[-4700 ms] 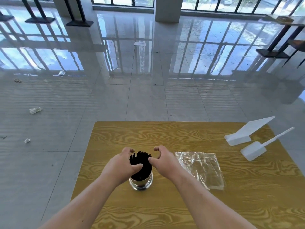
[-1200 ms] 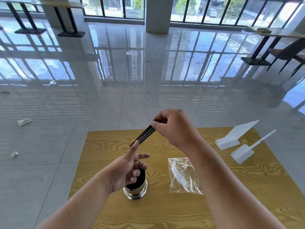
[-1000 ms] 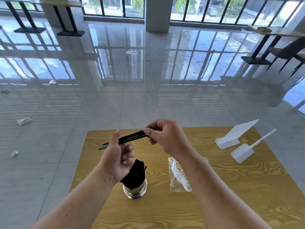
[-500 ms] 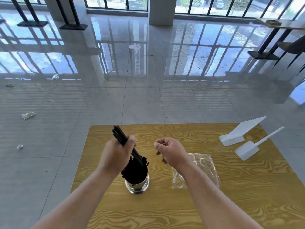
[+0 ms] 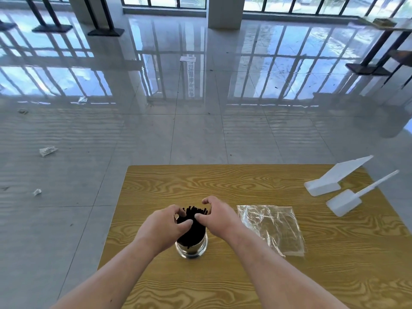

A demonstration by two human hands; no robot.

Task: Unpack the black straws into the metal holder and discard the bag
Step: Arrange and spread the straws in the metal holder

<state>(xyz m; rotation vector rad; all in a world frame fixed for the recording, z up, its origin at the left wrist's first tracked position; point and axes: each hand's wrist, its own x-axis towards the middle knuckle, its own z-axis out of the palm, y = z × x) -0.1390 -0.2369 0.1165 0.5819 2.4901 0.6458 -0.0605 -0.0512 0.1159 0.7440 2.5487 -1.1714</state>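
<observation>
Now left hand (image 5: 163, 224), right hand (image 5: 219, 217) clasp straws (image 5: 192, 233)

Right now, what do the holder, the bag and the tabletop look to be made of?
Holder: polished metal, probably steel, with mirror-like reflections on its wall. Bag: thin clear plastic film; the wood grain shows through it and its creases glint. Tabletop: wood or wood-print laminate, cannot tell which; bold swirling grain.

Glossy grey tiled floor (image 5: 200, 134) mirrors daylight from the dark-framed windows (image 5: 165, 1) along the top. A white square pillar (image 5: 224, 12) stands top centre. Black metal table stands (image 5: 104, 30) sit upper left, and crumpled paper scraps (image 5: 48, 150) lie at the left.
</observation>
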